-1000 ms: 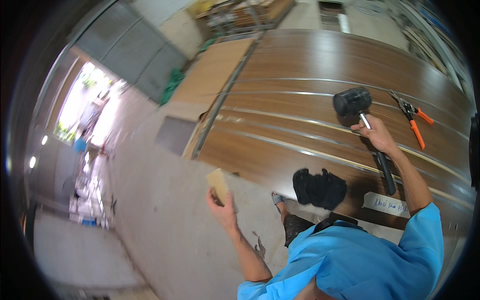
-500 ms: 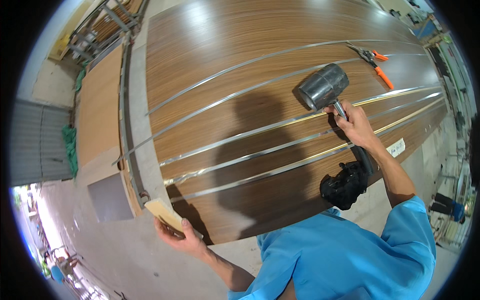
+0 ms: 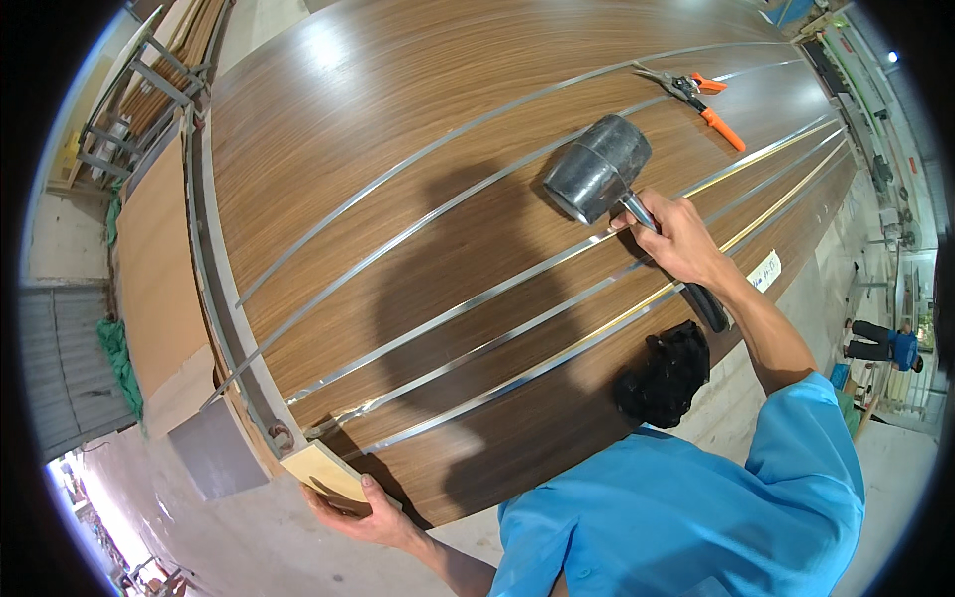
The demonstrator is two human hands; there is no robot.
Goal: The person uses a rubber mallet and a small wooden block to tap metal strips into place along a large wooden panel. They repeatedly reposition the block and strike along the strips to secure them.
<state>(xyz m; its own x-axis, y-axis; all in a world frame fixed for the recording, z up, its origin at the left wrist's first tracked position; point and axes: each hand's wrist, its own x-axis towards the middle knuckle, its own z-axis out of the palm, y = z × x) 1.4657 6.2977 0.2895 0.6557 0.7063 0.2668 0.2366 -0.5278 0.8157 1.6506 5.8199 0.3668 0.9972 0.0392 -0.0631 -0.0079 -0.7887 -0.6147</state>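
mallet handle near handwritten label

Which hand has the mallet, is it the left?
No, the right hand grips the black mallet, while the left hand holds a pale block.

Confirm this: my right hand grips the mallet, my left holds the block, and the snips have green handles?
No, the head view shows orange handles on the snips. Your right hand does grip the mallet, your left hand the block.
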